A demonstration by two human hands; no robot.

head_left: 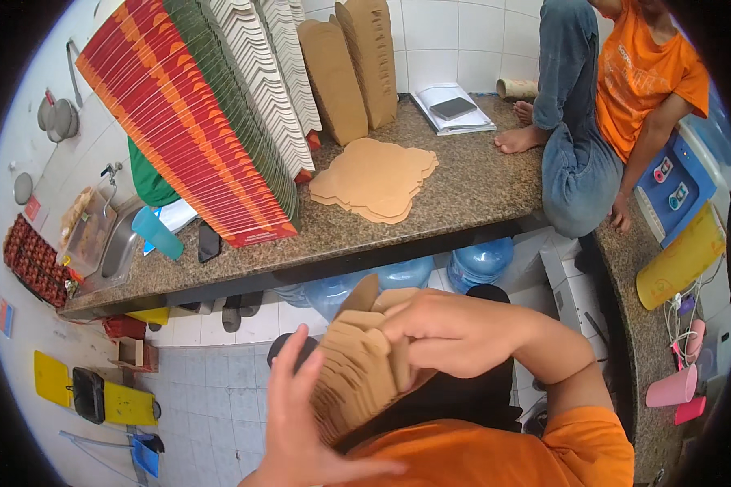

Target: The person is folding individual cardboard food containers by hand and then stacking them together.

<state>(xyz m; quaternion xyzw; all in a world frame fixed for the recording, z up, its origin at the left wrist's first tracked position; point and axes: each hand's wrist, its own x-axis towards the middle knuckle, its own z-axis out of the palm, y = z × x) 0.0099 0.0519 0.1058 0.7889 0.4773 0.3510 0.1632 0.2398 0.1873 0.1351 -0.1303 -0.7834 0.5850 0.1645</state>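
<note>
A nested stack of brown cardboard food boxes (pixel 351 377) rests tilted over my lap. My right hand (pixel 455 334) has its fingers curled over the upper right end of the stack, gripping it; the fingertips are partly hidden behind the card. Along the stack's left side is my left hand (pixel 296 434), its fingers spread and thumb stretched out; whether it touches the boxes I cannot tell. On the granite counter ahead lies a small pile of flat brown box blanks (pixel 375 180).
Tall stacks of red printed boxes (pixel 195 130) and brown boxes (pixel 333 81) stand on the counter (pixel 479 178). A notebook with a phone (pixel 453 108) lies behind. Another person (pixel 601 122) sits on the counter at right. Blue water bottles (pixel 479 264) stand underneath.
</note>
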